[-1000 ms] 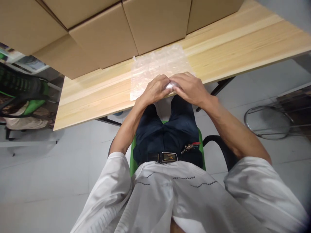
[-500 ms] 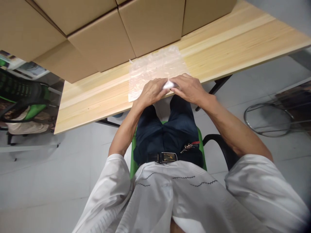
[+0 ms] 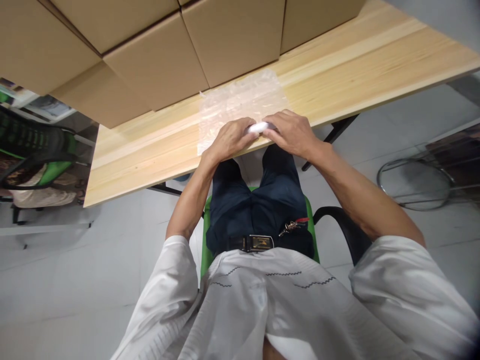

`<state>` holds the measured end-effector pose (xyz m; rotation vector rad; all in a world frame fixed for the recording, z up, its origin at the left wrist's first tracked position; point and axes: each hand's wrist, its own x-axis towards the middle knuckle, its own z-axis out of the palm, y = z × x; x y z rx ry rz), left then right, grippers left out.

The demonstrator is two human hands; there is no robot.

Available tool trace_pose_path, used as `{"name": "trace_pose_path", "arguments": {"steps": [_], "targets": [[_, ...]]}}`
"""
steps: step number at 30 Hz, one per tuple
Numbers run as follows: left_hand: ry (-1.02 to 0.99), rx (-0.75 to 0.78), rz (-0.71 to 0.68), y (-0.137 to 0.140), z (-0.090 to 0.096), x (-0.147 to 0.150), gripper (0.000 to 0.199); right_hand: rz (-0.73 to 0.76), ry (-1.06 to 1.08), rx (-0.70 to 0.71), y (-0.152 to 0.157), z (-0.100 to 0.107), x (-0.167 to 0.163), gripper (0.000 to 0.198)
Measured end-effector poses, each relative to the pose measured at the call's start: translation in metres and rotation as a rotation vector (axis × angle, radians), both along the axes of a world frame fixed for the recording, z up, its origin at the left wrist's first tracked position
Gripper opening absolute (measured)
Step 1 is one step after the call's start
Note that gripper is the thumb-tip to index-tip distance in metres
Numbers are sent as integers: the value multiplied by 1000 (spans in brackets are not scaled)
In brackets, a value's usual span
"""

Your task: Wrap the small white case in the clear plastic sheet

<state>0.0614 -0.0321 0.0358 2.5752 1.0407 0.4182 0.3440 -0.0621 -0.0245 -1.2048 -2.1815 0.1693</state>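
Observation:
Both my hands grip a small whitish, rounded object (image 3: 258,128) near the table's front edge. Greyish ends of it show by my fingers, but its kind cannot be made out. My left hand (image 3: 233,136) is closed on its left end. Around the right end, the fingers of my right hand (image 3: 290,131) are wrapped, with the thumb below. Under and beyond my hands, a crinkled, clear plastic sheet (image 3: 240,102) lies flat on the wooden table (image 3: 150,155). My fingers hide most of the object.
Large cardboard boxes (image 3: 232,42) stand along the table's far side, behind the sheet. A round metal-framed stool (image 3: 414,182) is on the floor at right. At far left, a person sits near a black and green chair (image 3: 35,142).
My hands have shifted slightly away from me, and more of the white object shows between them. The plastic sheet stays in about the same place.

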Motion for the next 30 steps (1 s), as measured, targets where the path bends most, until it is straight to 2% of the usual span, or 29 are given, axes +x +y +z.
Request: {"name": "trace_pose_path", "arguments": {"steps": [7, 12, 17, 23, 30], "targets": [[-33, 0, 11, 7, 5, 3, 41, -85, -38, -74, -1, 15, -3, 61], [-2, -36, 11, 21, 3, 1, 52, -135, -82, -181, 5, 43, -4, 43], [17, -46, 76, 30, -1, 0, 48, -180, -138, -276, 12, 68, -9, 43], [12, -50, 160, 30, 0, 1, 42, -173, -99, -274, 26, 62, -8, 44], [35, -33, 230, 24, 3, 0, 44, -226, -213, -271, 33, 59, -17, 53]]}}
